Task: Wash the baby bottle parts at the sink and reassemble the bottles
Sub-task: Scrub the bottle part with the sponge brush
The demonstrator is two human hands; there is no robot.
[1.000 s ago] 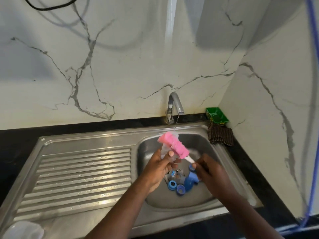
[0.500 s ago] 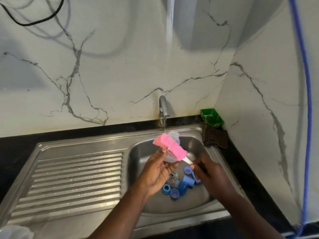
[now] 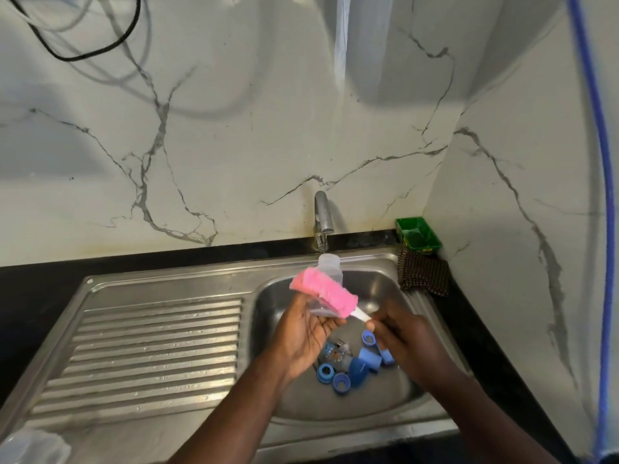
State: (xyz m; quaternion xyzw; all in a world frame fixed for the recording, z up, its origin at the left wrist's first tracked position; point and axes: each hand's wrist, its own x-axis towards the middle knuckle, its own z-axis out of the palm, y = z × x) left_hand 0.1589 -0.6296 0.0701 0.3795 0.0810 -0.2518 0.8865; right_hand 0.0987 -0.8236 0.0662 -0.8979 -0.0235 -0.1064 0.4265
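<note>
My left hand (image 3: 303, 333) grips a clear baby bottle (image 3: 330, 267) upright, its open neck right under the tap (image 3: 322, 217). My right hand (image 3: 403, 333) pinches the white handle of a bottle brush, whose pink sponge head (image 3: 323, 293) lies across the front of the bottle, outside it. Below my hands, several blue rings and caps (image 3: 363, 365) and another clear bottle (image 3: 336, 354) lie in the sink basin (image 3: 375, 289).
A ribbed steel draining board (image 3: 150, 349) stretches to the left of the basin. A green holder (image 3: 418, 236) and a brown cloth (image 3: 422, 272) sit in the back right corner. A clear container (image 3: 31, 445) shows at the bottom left. A blue hose (image 3: 599, 162) hangs at right.
The bottle has moved up and back, so its neck now sits under the tap. The brush stays across it. My view has shifted slightly.
</note>
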